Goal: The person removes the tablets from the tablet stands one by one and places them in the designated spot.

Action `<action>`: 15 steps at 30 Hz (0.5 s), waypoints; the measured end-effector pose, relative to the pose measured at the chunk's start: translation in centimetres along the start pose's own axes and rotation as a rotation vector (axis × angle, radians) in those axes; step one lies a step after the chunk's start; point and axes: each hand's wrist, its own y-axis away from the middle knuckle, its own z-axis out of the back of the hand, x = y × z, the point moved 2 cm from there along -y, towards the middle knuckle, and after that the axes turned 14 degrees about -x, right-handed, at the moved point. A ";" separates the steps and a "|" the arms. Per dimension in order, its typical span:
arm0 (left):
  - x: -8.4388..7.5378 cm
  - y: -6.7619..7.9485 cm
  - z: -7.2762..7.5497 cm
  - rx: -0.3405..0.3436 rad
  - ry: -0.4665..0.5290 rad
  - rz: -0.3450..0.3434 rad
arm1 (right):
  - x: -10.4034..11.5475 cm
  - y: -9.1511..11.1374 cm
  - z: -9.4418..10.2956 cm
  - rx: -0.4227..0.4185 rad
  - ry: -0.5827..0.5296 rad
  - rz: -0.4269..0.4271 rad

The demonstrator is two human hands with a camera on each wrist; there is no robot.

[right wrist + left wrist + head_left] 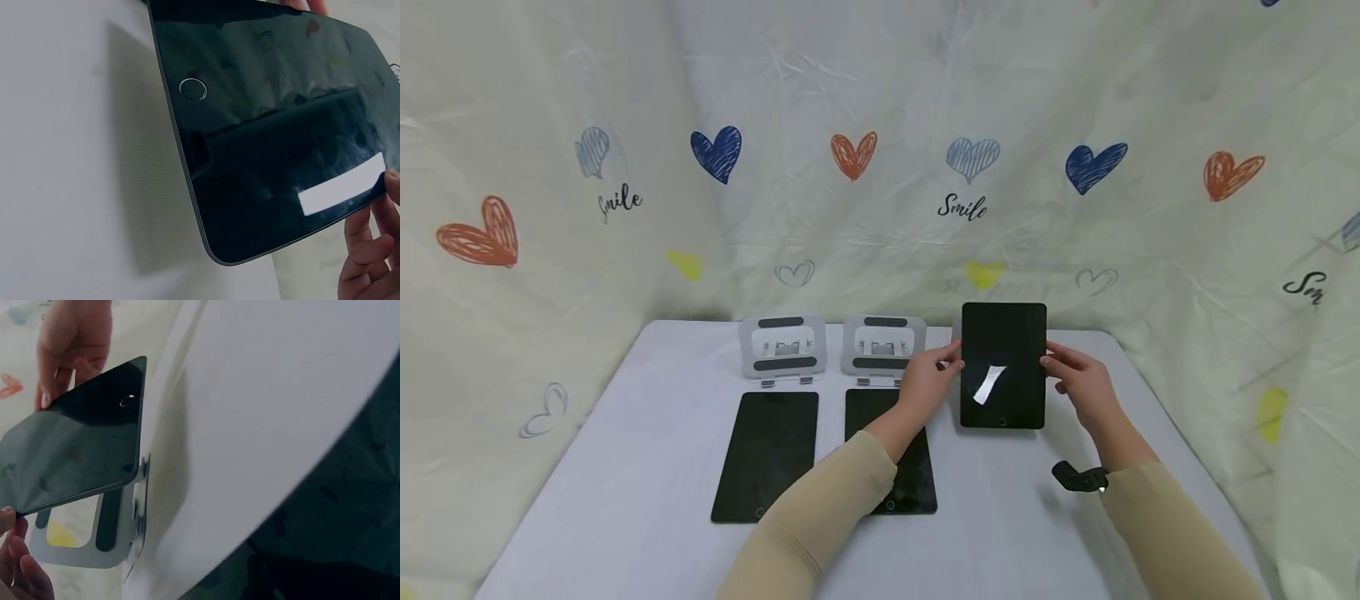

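A black tablet [1003, 333] is held upright off the table, pinched along its side edges between both hands. My left hand [925, 383] grips its left edge and my right hand [1082, 383] its right edge, each with thumb toward the screen. In the right wrist view the screen of the tablet [262, 150] faces me, its round button near the lower edge. Behind the tablet, mostly hidden in the head view, stands a grey stand [115, 553] with dark pads. I cannot tell whether the tablet touches it.
Two more grey stands, left [784, 346] and middle [847, 343], stand along the back of the white table [647, 442]. One tablet [767, 454] lies flat before the left stand; another tablet [917, 483] lies partly under my left forearm. A heart-printed curtain [895, 233] hangs behind.
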 end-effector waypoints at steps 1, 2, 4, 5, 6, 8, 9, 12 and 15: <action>0.1 0.2 0.0 0.009 -0.010 -0.004 | -0.1 0.1 0.1 0.011 0.005 -0.007; 0.3 0.4 0.0 0.015 -0.018 -0.008 | -0.2 0.3 0.1 0.021 0.008 -0.016; 0.5 0.8 0.1 0.031 -0.034 -0.014 | -0.3 0.6 0.2 0.045 0.005 -0.036; 0.6 1.0 0.1 0.038 -0.046 -0.018 | -0.4 0.8 0.3 0.054 0.010 -0.047; 0.7 1.2 0.2 0.046 -0.055 -0.024 | -0.5 0.9 0.3 0.062 0.013 -0.055; 0.9 1.6 0.3 0.068 -0.074 -0.025 | -0.7 1.3 0.3 0.077 0.016 -0.066; 0.9 1.8 0.3 0.082 -0.084 -0.028 | -0.7 1.4 0.3 0.082 0.027 -0.071; 1.0 2.3 0.3 0.121 -0.133 -0.037 | -1.0 1.8 0.4 0.095 0.050 -0.083; 0.9 2.8 0.3 0.166 -0.197 -0.022 | -1.3 2.0 0.6 0.107 0.063 -0.099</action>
